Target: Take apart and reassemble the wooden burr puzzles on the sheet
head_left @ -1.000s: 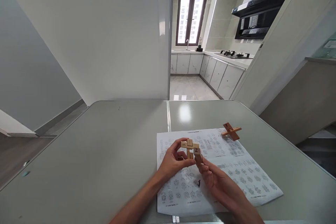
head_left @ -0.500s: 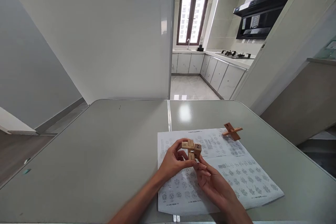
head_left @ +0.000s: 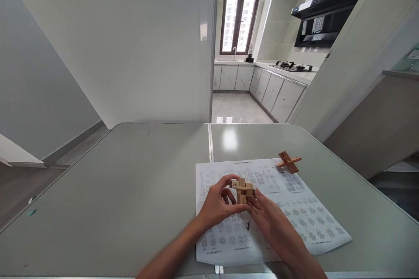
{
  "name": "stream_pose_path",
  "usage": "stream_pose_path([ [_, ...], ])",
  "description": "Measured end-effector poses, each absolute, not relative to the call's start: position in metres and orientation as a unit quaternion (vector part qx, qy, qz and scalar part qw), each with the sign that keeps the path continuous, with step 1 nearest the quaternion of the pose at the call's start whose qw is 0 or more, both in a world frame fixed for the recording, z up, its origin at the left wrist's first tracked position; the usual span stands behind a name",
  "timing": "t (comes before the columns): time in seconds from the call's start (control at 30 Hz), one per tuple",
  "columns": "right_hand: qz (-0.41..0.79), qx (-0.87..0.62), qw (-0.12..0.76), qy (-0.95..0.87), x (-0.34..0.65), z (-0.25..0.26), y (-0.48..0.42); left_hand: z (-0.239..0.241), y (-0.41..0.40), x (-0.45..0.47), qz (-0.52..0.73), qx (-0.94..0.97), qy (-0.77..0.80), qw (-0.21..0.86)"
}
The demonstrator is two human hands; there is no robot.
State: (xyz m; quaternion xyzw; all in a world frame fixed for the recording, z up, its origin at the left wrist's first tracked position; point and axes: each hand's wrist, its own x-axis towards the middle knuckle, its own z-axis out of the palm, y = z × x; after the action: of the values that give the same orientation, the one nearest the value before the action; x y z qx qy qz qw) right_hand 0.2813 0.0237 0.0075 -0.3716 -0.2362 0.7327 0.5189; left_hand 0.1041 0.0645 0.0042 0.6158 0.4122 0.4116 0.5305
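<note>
A small wooden block puzzle, made of pale interlocked pieces with marks on them, is held above a printed instruction sheet. My left hand pinches it from the left and below, fingers curled round it. My right hand grips it from the right with fingertips pressed on its side. A second wooden cross-shaped piece lies on the table at the sheet's far right corner, apart from both hands.
The sheet lies on a grey-green table with a seam down its middle. A white wall panel stands behind the table. Beyond is a kitchen with cabinets, a range hood and a window.
Both hands have turned the puzzle and lowered it slightly toward the sheet. My right hand has shifted up from under it to grip its right side.
</note>
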Motion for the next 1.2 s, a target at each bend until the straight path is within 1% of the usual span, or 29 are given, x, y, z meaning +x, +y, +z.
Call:
stream_pose_path([
  [0.23, 0.7, -0.41, 0.52, -0.267, 0.275, 0.008, 0.02, 0.0, 0.063, 0.104, 0.407, 0.646, 0.406, 0.503],
  [0.5, 0.633, -0.466, 0.528, -0.322, 0.27, 0.008, 0.02, -0.002, 0.064, 0.104, 0.396, 0.658, 0.4, 0.5],
  [0.67, 0.635, -0.465, 0.503, -0.356, 0.273, 0.009, 0.021, -0.003, 0.063, 0.105, 0.396, 0.668, 0.398, 0.488],
  [0.97, 0.63, -0.466, 0.488, -0.385, 0.278, 0.003, 0.021, -0.001, 0.061, 0.105, 0.39, 0.687, 0.372, 0.487],
  [1.07, 0.595, -0.502, 0.485, -0.4, 0.276, 0.004, 0.018, 0.0, 0.061, 0.105, 0.39, 0.687, 0.371, 0.487],
  [1.2, 0.517, -0.525, 0.495, -0.46, 0.275, 0.003, 0.015, 0.002, 0.061, 0.104, 0.392, 0.676, 0.378, 0.496],
])
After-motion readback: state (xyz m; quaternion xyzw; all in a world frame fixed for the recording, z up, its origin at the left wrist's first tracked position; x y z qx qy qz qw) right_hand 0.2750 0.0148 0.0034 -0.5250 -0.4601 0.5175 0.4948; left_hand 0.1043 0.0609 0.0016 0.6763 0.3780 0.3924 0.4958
